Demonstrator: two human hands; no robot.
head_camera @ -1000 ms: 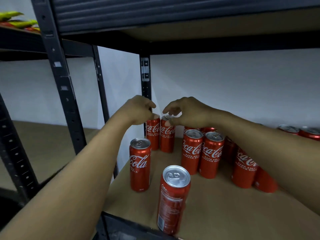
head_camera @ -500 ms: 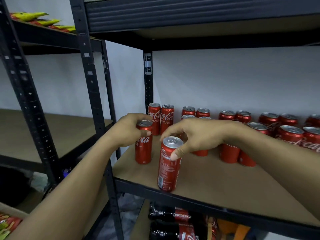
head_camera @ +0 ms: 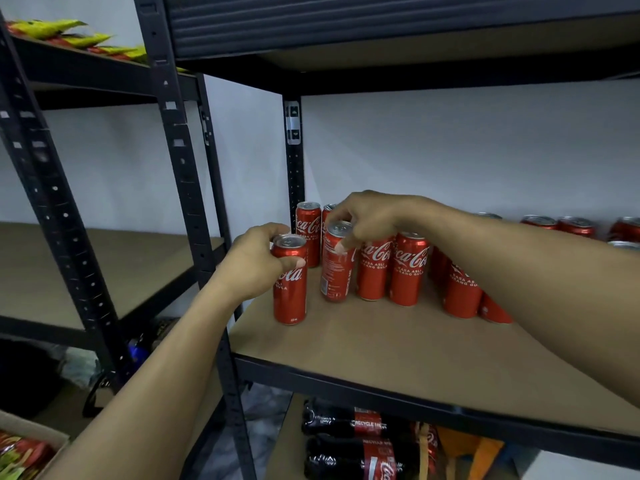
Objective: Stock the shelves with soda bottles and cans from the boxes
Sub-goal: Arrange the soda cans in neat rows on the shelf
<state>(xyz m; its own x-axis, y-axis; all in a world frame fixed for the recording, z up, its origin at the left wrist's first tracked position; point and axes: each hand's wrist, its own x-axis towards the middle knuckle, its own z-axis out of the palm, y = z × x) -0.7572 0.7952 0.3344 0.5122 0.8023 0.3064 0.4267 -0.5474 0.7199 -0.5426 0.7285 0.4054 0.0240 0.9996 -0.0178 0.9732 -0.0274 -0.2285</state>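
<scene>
On shelf: my L hand grips front can; R hand pinches 2nd can at top, just beside other cans.

Black metal shelves with brown boards stand against a plain white wall in dim light.
</scene>
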